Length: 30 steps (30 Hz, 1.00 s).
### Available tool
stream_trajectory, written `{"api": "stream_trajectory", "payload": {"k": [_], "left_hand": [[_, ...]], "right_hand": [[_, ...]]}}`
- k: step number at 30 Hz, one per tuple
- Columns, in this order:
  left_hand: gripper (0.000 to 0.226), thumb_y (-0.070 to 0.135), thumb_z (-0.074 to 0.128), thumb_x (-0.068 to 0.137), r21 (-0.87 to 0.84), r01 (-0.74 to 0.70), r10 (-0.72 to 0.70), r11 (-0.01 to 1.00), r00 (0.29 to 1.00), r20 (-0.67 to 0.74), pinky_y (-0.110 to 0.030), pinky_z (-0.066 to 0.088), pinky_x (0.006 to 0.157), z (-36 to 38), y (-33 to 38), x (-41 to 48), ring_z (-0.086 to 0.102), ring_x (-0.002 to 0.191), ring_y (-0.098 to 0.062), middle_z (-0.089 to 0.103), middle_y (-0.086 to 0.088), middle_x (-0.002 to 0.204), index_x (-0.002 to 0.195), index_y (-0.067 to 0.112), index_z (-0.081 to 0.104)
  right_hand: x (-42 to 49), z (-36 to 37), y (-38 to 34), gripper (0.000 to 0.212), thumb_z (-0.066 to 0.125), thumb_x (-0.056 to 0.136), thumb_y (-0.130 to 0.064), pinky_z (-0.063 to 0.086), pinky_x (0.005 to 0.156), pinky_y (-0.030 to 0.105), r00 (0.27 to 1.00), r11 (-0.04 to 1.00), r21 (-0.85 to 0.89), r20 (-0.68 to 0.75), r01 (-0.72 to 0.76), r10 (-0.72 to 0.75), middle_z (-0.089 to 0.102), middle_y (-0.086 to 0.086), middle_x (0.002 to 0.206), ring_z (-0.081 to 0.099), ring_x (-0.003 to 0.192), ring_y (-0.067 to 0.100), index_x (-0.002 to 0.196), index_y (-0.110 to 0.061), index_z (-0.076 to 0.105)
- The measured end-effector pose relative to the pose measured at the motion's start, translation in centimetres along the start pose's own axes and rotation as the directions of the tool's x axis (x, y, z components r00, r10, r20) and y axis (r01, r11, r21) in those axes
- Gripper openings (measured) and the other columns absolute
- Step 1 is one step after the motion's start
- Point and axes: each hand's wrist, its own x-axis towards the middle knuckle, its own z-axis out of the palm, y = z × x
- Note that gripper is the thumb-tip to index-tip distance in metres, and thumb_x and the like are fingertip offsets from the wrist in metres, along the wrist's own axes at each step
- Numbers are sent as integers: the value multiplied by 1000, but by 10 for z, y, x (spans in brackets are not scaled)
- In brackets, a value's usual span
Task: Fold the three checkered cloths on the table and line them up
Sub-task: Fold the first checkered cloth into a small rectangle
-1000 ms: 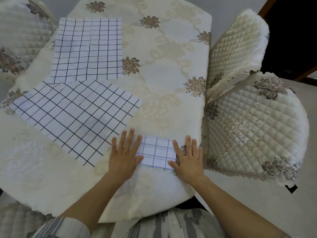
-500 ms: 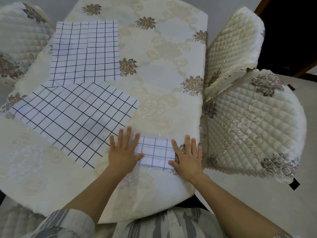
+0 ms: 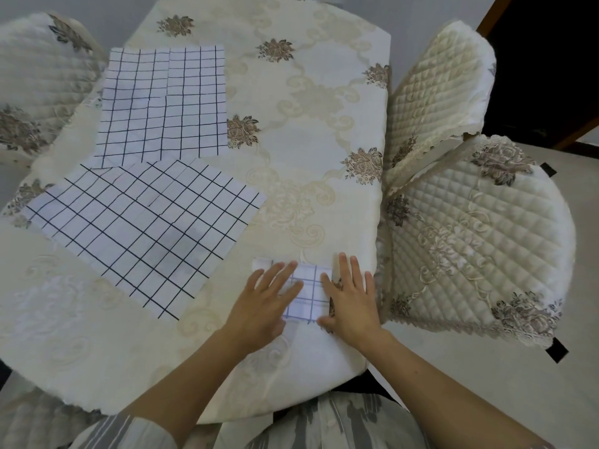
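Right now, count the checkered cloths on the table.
3: the folded cloth under the left hand and right hand; the angled cloth spread left of it; the far cloth spread beyond that.

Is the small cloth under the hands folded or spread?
Folded: the small cloth is a compact rectangle, much smaller than the spread near cloth and far cloth. The left hand and right hand rest flat at its sides.

Cream floral tablecloth (image 3: 311, 131), quilted chair covers (image 3: 470, 241), pale floor (image 3: 577, 222), dark doorway (image 3: 551, 59)

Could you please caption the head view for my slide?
The left hand and right hand touch a folded checkered cloth; near cloth and far cloth lie unfolded.
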Motion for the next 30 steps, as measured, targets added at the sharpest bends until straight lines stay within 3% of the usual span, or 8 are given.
{"api": "stream_trajectory", "payload": {"k": [4, 6, 10, 15, 20, 30], "left_hand": [[81, 12, 74, 63, 27, -61, 62, 998, 998, -23, -50, 34, 110, -2, 5, 6, 29, 143, -32, 28, -10, 158, 138, 20, 47], [80, 11, 76, 64, 42, -68, 69, 997, 998, -9, -50, 33, 111, 0, 3, 8, 28, 144, -32, 27, -11, 159, 138, 19, 46], [71, 22, 69, 70, 29, -91, 91, 995, 996, 4, -52, 30, 112, 1, 4, 3, 27, 145, -32, 25, -10, 160, 137, 21, 47], [68, 51, 61, 85, 101, -163, 158, 981, 986, 58, -57, 25, 114, 18, 18, -12, 15, 149, -31, 9, -8, 164, 144, 27, 39], [66, 52, 57, 89, 105, -81, 74, 991, 994, 76, -57, 25, 113, 28, 3, -44, 13, 150, -32, 10, -7, 164, 147, 30, 36], [45, 45, 40, 92, 93, 147, -148, 985, 989, 4, -53, 26, 111, 23, -28, -78, 28, 145, -32, 26, -9, 160, 131, 26, 54]], "right_hand": [[1, 1, 2, 92, 64, 79, -61, -11, 117, 53, 1000, 1000, 12, 14, -25, 25, -32, 13, 156, -29, 143, 33, 152, -33, 17], [2, 1, 3, 92, 65, 79, -62, -10, 117, 53, 999, 999, 14, 18, -35, 35, -31, 13, 156, -29, 143, 33, 152, -34, 16], [2, 2, 2, 93, 65, 78, -62, -10, 117, 53, 999, 998, 31, 14, -49, 49, -29, 13, 157, -27, 144, 33, 152, -35, 17], [0, 1, 2, 92, 65, 79, -62, -8, 117, 53, 998, 997, 49, 16, -56, 55, -27, 14, 158, -24, 145, 34, 152, -35, 18], [-1, 0, 2, 93, 65, 78, -61, -9, 117, 53, 999, 998, 40, 24, -49, 48, -27, 14, 157, -24, 145, 34, 152, -34, 16], [-4, -2, -1, 90, 65, 79, -60, -9, 117, 54, 999, 998, 34, 11, -51, 51, -28, 14, 157, -27, 144, 33, 152, -34, 18]]}}
